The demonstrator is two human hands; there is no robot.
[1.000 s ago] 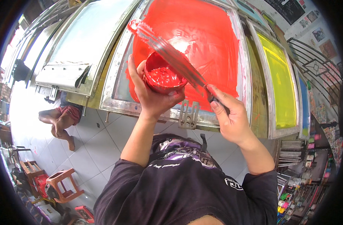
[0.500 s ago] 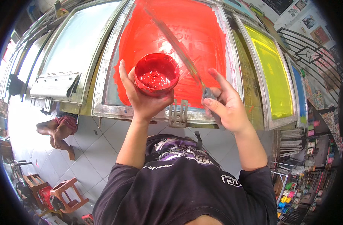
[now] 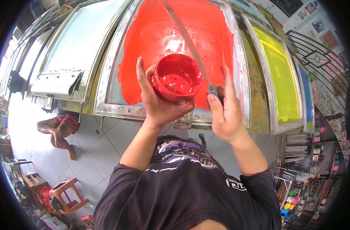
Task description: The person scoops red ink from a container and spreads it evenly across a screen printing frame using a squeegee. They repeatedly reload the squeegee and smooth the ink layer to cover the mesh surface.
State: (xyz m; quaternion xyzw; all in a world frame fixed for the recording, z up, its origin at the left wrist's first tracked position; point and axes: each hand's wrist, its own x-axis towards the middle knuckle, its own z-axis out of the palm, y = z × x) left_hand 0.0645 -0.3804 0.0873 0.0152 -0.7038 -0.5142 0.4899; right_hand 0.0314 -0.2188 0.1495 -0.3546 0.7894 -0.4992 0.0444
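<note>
My left hand point(image 3: 157, 105) cups a round pot of red ink point(image 3: 179, 78) from below and beside it, tilted so its glossy inside shows. Thick red ink coats the pot's rim and walls. To its right, my right hand point(image 3: 228, 111) grips the dark handle of a long, thin spatula point(image 3: 192, 48). Its blade slants up and left over the screen-printing frame point(image 3: 125, 112), past the pot's right side. Red ink covers most of that frame's mesh, with faint lettering showing through. Both hands are above the frame's near edge; the pot hides part of it.
A frame with pale mesh point(image 3: 81, 40) lies on the left, a yellow one point(image 3: 280, 76) on the right. A metal hinge clamp point(image 3: 182, 122) is at the near edge. Another person's legs point(image 3: 60, 132) show lower left, above a brown stool point(image 3: 67, 195). Shelves of bottles stand lower right.
My left hand has carried the ink pot to the right, closer to my right hand. The spatula stands steeper, its far end shifted right. My right fingers point more upward.
</note>
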